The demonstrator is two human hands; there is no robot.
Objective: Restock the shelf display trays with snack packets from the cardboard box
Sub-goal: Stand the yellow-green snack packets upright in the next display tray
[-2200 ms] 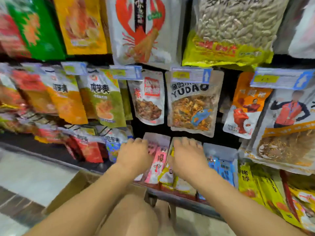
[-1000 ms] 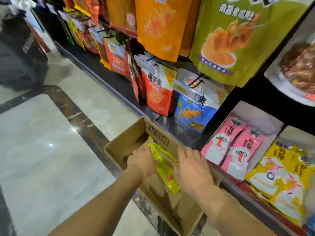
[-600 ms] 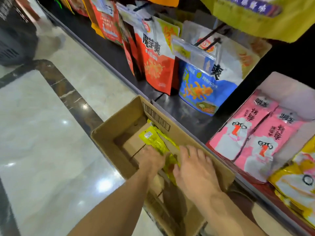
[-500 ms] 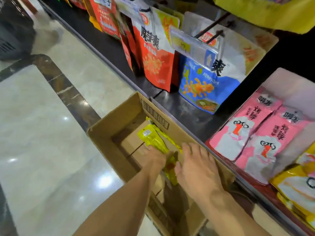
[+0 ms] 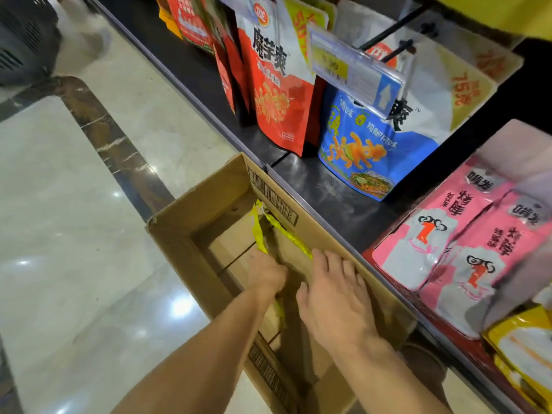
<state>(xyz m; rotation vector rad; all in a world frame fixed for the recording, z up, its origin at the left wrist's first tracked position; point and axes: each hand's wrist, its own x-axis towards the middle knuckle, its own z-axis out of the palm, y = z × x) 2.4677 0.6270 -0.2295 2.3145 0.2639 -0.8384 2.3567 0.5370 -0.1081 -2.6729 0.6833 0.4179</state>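
Note:
An open cardboard box [image 5: 191, 240] stands on the floor against the shelf edge. A few yellow snack packets [image 5: 260, 231] stand on edge inside it along its far wall. My left hand [image 5: 265, 274] is down in the box with its fingers curled round the lower end of the yellow packets. My right hand [image 5: 331, 297] lies over the same packets beside the box's far wall, fingers spread and fairly straight. On the shelf to the right, a display tray [image 5: 525, 144] holds pink snack packets [image 5: 430, 234]; yellow packets [image 5: 519, 345] fill the tray beside it.
Red-and-white [image 5: 277, 94] and blue [image 5: 367, 150] snack bags hang on hooks above the black shelf deck [image 5: 325, 189], with a price tag [image 5: 355, 70] in front. Polished marble floor [image 5: 74, 234] lies to the left. A dark basket [image 5: 21, 40] stands far left.
I turned from the shelf trays down to the box. Both hands went into it and gathered the yellow packets, which now stand more upright against the far wall.

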